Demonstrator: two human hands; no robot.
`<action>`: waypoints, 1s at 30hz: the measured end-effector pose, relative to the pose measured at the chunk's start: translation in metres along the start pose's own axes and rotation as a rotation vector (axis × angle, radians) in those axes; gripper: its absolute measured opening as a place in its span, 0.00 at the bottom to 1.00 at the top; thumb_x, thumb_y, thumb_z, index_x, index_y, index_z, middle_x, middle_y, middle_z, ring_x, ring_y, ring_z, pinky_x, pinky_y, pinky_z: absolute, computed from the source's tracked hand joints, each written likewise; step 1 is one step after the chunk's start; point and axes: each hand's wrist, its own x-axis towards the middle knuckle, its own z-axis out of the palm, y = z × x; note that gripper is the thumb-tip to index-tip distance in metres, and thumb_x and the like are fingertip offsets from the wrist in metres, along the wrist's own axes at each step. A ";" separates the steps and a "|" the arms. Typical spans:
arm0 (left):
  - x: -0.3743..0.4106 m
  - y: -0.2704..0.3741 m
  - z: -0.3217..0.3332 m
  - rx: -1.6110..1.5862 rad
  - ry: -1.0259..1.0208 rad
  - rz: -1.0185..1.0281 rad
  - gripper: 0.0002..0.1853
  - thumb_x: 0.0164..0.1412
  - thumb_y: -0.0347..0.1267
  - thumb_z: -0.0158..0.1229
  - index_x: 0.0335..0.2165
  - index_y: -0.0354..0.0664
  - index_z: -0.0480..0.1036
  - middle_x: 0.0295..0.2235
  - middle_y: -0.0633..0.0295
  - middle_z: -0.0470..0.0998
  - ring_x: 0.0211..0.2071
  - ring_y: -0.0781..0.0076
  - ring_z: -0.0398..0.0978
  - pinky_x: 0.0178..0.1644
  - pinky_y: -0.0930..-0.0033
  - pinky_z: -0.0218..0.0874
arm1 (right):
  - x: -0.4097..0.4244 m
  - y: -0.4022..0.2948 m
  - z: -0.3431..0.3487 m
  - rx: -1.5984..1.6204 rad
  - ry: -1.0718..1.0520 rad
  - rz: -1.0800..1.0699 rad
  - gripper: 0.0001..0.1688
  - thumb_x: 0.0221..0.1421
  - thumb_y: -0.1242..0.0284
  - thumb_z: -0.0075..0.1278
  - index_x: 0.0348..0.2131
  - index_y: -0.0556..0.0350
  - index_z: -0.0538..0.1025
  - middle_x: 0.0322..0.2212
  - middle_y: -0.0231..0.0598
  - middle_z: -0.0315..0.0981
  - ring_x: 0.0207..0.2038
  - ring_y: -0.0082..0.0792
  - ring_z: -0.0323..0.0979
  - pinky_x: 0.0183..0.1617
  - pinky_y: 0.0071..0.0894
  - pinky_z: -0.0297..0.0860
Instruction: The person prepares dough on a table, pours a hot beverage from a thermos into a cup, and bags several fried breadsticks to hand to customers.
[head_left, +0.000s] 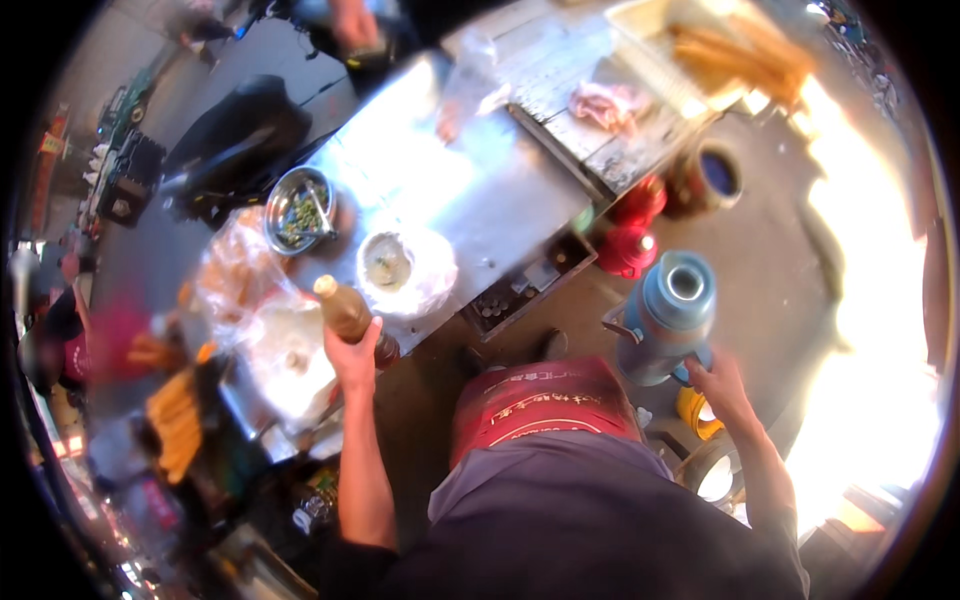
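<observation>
My left hand (355, 358) is wrapped around a brown bottle (345, 309) with a pale cap, held over the table's near edge. Just beyond it stands a bowl lined with a white plastic bag (427, 274), with some liquid and green bits inside. A steel bowl (301, 210) of chopped greens with a spoon in it sits at the table's far left. On the right, my right hand (718, 386) grips the handle of a blue vacuum flask (670, 315), its round top facing up.
The metal-topped table (517, 180) has an open drawer (525, 289) with coins. Red kettles (628, 247) and a brown jar (709, 176) stand beside it. A yellow mug (699, 414) is below my right hand. Across the table are a scooter seat (247, 124) and another person's hand (354, 24).
</observation>
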 end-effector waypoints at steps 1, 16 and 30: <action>-0.002 0.015 0.008 -0.078 -0.016 -0.008 0.28 0.49 0.23 0.70 0.49 0.34 0.69 0.43 0.59 0.75 0.43 0.69 0.75 0.50 0.66 0.67 | 0.000 0.000 -0.002 0.033 -0.006 0.028 0.10 0.57 0.67 0.55 0.33 0.55 0.76 0.22 0.31 0.73 0.26 0.23 0.69 0.30 0.32 0.67; 0.123 -0.015 0.336 -0.289 -0.317 0.211 0.31 0.47 0.25 0.71 0.50 0.40 0.66 0.43 0.58 0.75 0.45 0.65 0.75 0.51 0.64 0.68 | -0.001 0.038 0.003 0.019 0.113 0.020 0.13 0.59 0.67 0.51 0.29 0.60 0.72 0.18 0.31 0.67 0.21 0.21 0.65 0.25 0.24 0.61; 0.101 -0.021 0.320 0.024 -0.080 0.358 0.36 0.48 0.25 0.69 0.55 0.42 0.62 0.47 0.47 0.72 0.45 0.46 0.73 0.51 0.53 0.66 | -0.013 -0.014 0.011 -0.001 0.097 0.061 0.16 0.62 0.63 0.49 0.30 0.58 0.70 0.19 0.31 0.66 0.21 0.22 0.65 0.26 0.24 0.62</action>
